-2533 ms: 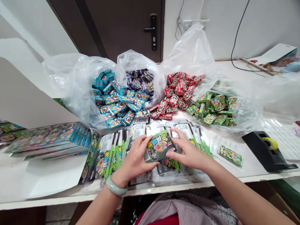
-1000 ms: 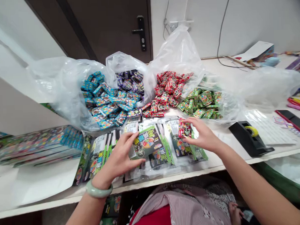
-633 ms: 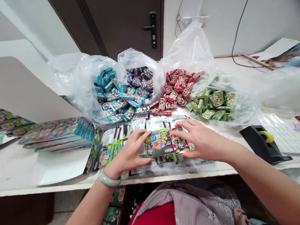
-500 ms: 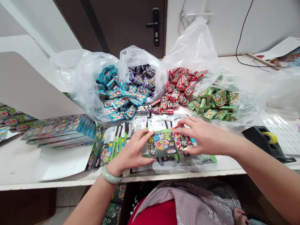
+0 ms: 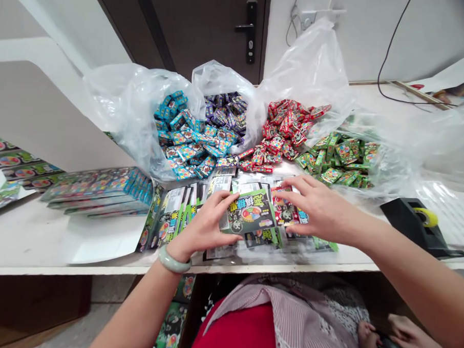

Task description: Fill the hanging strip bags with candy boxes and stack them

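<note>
Gripping: left hand [image 5: 203,229], fingers closed on one green printed card [image 5: 251,211] lying over packaged cards [image 5: 172,217] on the bench [image 5: 67,268]; right hand [image 5: 324,216], fingers closed on one red sachet [image 5: 283,207] just beside it.

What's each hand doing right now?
Left hand: closed, holding a green printed card by its edge.
Right hand: closed, holding a small red packet against that card.

Dark door [image 5: 210,36] — white wall [image 5: 364,40] beside it

Plastic bags [image 5: 114,107] behind card packets [image 5: 172,217], tape dispenser [image 5: 411,222] right
</note>
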Available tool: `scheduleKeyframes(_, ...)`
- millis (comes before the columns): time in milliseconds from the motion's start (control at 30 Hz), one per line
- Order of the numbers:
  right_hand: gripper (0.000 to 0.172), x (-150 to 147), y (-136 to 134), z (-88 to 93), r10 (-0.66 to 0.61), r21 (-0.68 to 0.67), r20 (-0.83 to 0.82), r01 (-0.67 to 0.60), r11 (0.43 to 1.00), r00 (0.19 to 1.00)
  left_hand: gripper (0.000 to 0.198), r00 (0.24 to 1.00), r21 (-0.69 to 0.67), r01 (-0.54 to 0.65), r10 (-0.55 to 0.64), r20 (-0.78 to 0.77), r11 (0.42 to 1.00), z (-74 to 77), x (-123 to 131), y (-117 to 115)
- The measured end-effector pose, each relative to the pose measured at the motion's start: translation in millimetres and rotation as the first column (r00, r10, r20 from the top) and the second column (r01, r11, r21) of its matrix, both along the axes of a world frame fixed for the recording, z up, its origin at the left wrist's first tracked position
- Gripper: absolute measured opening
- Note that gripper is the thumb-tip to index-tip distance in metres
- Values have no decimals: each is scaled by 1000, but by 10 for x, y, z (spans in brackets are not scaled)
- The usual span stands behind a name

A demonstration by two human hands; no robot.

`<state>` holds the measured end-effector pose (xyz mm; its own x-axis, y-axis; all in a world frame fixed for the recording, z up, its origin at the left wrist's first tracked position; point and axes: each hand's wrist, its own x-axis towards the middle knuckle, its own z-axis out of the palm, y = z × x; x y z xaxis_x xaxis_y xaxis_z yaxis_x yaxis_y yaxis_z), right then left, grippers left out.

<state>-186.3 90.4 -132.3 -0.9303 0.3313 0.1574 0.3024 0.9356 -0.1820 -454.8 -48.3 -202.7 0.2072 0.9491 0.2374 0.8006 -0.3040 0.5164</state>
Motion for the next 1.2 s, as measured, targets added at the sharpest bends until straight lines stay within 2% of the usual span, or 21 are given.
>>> scheduleKeyframes(100,59,17,-10,-25,65,-75,25,-63,995,998,96,1000,6,10,-10,-12,1000,-6,24,-15)
scheduleKeyframes(267,65,46,-1,-36,62,-179,10,-60,982,998,98,999,-5,41,-41,14,999,-34,46,-24)
scheduleKeyframes(500,63,-24,-11,-194,78,-178,28,-72,981,997,96,995,-28,96,-96,-6,995,-43,22,-16)
scheduleKeyframes(667,84,-74,-22,-321,37,-289,-121,-71,955,992,97,996,2,72,-72,47,997,-33,64,9)
scheduleKeyframes(733,76,-81,-44,-353,-12,-305,-192,-48,951,981,96,999,25,16,-17,38,1000,-43,60,9)
scheduleKeyframes(833,45,-97,-131,-385,-48,-285,-204,-12,958,978,96,997,54,-63,61,38,997,-74,31,-6)
scheduleKeyframes(867,40,-111,-161,-394,-33,-287,-189,-23,958,981,95,996,56,-78,75,42,995,-85,15,-14)
scheduleKeyframes(967,41,-226,-142,-429,1,-379,-219,-86,922,976,94,991,47,-118,114,72,992,-105,-74,-49)
scheduleKeyframes(1033,37,-410,14,-472,-106,-497,-327,-75,865,939,93,981,52,-182,177,82,982,-97,-186,-96)
scheduleKeyframes(1100,31,-713,264,-543,-321,-607,-366,37,794,874,92,962,79,-268,263,70,960,-69,-324,-162)
scheduleKeyframes(1167,25,-1113,541,-642,-494,-628,-251,248,737,833,90,944,107,-330,326,53,938,-31,-447,-235)
scheduleKeyframes(1200,24,-1327,667,-698,-512,-620,-209,292,729,833,90,939,112,-343,340,47,933,-16,-494,-268)
